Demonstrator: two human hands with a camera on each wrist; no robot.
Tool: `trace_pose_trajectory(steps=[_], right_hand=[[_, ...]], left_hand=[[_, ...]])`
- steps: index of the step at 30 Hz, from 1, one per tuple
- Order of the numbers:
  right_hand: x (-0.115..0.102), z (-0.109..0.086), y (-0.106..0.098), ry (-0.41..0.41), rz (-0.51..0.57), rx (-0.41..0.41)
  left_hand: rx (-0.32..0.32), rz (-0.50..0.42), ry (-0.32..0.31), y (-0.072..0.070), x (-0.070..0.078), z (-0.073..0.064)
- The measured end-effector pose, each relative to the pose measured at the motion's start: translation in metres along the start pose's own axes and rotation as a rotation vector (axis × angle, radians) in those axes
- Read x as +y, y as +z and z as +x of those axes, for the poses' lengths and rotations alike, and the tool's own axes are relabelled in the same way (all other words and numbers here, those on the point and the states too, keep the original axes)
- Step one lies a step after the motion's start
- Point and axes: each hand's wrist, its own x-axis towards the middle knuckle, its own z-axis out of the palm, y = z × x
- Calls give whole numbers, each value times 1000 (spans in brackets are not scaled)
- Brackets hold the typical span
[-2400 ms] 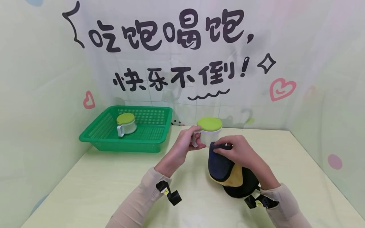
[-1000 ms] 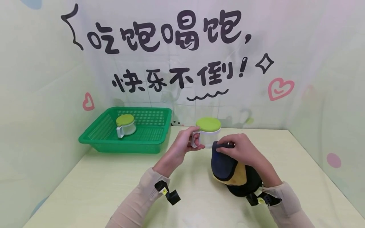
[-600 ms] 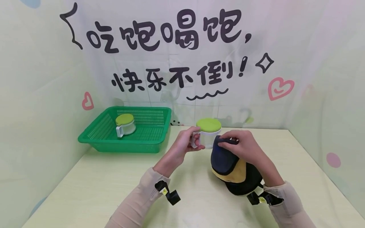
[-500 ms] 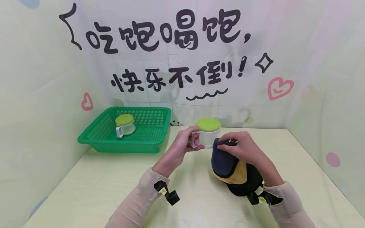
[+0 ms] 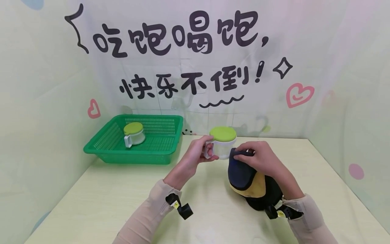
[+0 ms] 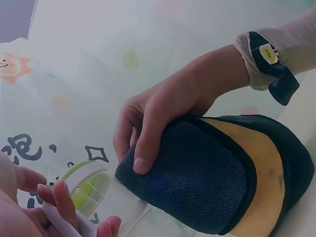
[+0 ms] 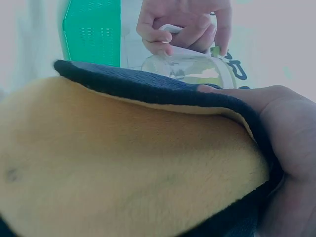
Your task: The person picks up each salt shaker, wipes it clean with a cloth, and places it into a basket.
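In the head view my left hand [image 5: 196,152] grips the handle of a clear seasoning jar [image 5: 223,149] with a lime-green lid, holding it upright above the table. My right hand [image 5: 259,157] pinches the top corner of a plush cleaning cloth [image 5: 242,173], navy on one face and tan on the other, with black edging. That pinched corner sits right at the jar's lower right side, and the rest of the cloth hangs in folds toward the table. The right wrist view shows the tan face [image 7: 123,158] up close, partly covering the jar [image 7: 187,69] behind it.
A green plastic basket [image 5: 137,158] stands at the back left of the pale table [image 5: 189,220]. Inside it is another green-lidded jar [image 5: 134,134] with a white handle. A printed curtain [image 5: 170,64] encloses the back and sides.
My right hand and the cloth have shifted slightly right, with small up-and-down motions beside the jar. My left hand and the jar have stayed nearly in place.
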Motion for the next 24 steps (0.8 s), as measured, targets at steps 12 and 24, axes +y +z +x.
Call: trace_pose_trajectory(steps=[12, 24], right_hand=[[-4, 1, -4, -13, 37, 72], [1, 1, -5, 43, 25, -151]], left_hand=[[-17, 11, 17, 1, -1, -1], [8, 9, 4, 2, 2, -2]])
